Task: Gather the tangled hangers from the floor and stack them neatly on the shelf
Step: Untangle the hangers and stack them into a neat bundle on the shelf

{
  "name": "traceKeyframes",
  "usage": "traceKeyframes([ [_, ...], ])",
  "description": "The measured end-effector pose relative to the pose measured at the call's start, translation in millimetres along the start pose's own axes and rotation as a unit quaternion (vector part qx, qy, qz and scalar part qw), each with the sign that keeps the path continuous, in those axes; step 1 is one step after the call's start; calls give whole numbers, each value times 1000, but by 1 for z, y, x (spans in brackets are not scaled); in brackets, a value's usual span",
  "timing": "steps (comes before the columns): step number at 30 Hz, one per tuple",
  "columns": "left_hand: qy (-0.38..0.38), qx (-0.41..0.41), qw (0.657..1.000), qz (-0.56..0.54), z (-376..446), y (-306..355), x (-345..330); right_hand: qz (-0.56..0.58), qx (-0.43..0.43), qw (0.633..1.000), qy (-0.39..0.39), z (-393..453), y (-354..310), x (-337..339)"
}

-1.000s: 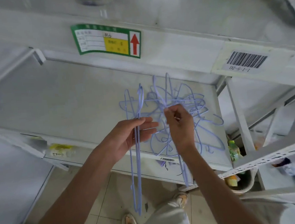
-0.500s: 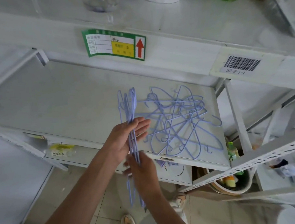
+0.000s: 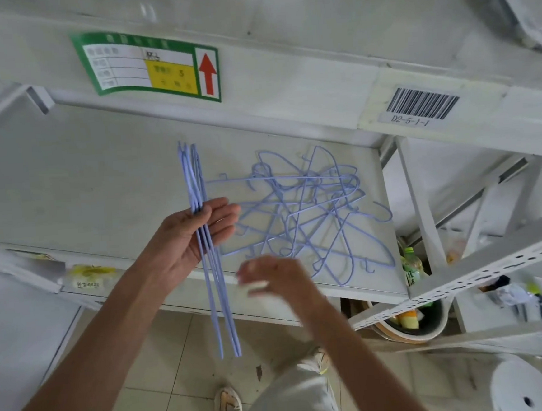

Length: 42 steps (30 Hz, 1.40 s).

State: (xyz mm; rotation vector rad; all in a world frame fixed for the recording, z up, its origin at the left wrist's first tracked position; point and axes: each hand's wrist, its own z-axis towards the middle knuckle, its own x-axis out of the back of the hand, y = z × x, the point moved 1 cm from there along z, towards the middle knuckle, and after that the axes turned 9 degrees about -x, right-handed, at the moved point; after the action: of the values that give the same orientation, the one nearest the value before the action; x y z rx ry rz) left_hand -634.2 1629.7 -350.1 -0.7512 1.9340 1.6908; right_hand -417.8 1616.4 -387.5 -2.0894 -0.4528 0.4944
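The left hand [image 3: 189,236] holds a bundle of lilac hangers [image 3: 205,243] edge-on, thumb and fingers loosely curled round the wires, over the front edge of the white shelf [image 3: 83,187]. A tangled heap of hangers [image 3: 303,215] lies on the shelf to the right. The right hand [image 3: 273,278] is blurred, seemingly holding nothing, fingers relaxed.

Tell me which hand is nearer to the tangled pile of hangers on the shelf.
Right. The right hand, blurred, hovers at the near edge of the tangled pile. The left hand is at the pile's left side, holding a bundle of hangers.
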Motion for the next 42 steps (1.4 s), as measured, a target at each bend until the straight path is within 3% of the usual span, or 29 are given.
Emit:
traceKeyframes([
  [1, 0, -5, 1000, 5, -1, -1, 1, -70, 33, 993, 89, 17, -15, 22],
  [2, 2, -8, 1000, 6, -2, -2, 3, -192, 60, 959, 198, 35, -31, 43],
  [3, 4, -8, 1000, 7, -2, -5, 4, -326, 75, 900, 279, 52, -47, 62],
  [4, 7, -7, 1000, 8, -3, -9, 5, -438, 72, 841, 311, 68, -59, 79],
  [8, 11, 8, 1000, 13, -8, -23, 11, -698, 1, 679, 227, 108, -68, 120],
  [11, 10, 3, 1000, 20, -12, -25, 18, -786, 74, 580, 200, 117, -62, 125],
  [14, 28, 3, 999, 30, -14, -22, 21, -827, 113, 524, 171, 118, -61, 125],
  [16, 37, 2, 999, 25, -15, -18, 20, -835, 126, 506, 179, 115, -64, 126],
  [21, 42, -15, 999, 21, -18, -4, 7, -813, 141, 510, 241, 102, -96, 124],
  [25, 19, -31, 999, 36, -16, 4, -2, -751, 131, 559, 327, 85, -129, 123],
  [29, -17, -34, 997, 60, -11, 10, -9, -609, 86, 703, 358, 58, -152, 111],
  [32, -19, -17, 993, 115, -7, -3, -19, -426, 73, 839, 330, 35, -147, 73],
  [33, -4, -7, 992, 126, -4, -9, -24, -393, 82, 862, 310, 29, -138, 53],
  [37, 64, 23, 993, 100, 6, -37, -45, -433, 136, 847, 276, 17, -81, -20],
  [39, 94, 33, 990, 95, 5, -47, -42, -431, 159, 837, 298, 15, -64, -30],
  [42, 83, 32, 993, 80, 2, -54, -35, -428, 185, 837, 287, 10, -52, -21],
])
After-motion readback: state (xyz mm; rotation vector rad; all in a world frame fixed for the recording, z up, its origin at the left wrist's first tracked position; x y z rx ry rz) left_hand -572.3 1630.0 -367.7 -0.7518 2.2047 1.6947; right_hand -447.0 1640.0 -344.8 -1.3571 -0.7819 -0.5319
